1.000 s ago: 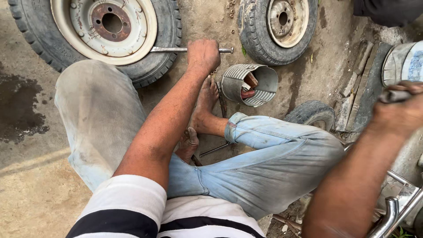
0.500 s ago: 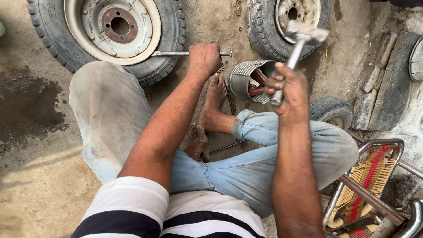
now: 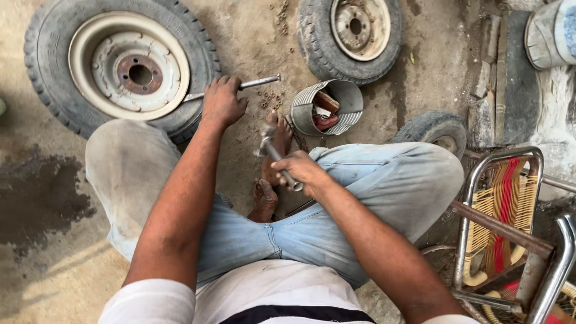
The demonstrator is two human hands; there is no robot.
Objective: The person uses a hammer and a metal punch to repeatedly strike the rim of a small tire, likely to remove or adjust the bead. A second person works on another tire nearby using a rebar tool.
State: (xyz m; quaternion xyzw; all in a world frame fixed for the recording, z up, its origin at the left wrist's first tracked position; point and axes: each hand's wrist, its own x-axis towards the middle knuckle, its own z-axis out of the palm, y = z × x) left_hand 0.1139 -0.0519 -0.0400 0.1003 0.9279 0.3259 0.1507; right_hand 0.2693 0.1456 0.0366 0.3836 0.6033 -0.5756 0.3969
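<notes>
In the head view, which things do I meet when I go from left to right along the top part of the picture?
Large tyre with pale rim → left hand gripping a metal rod → ribbed metal can → smaller wheel → small tyre → metal chair frame.

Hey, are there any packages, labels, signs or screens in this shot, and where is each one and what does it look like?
No labels, signs or screens show.
Only container: a round ribbed grey metal can, open-topped, on the ground beyond the feet, between the two wheels, holding reddish-brown pieces.
A grey and blue drum-like vessel sits at the top right corner, cut off.
</notes>
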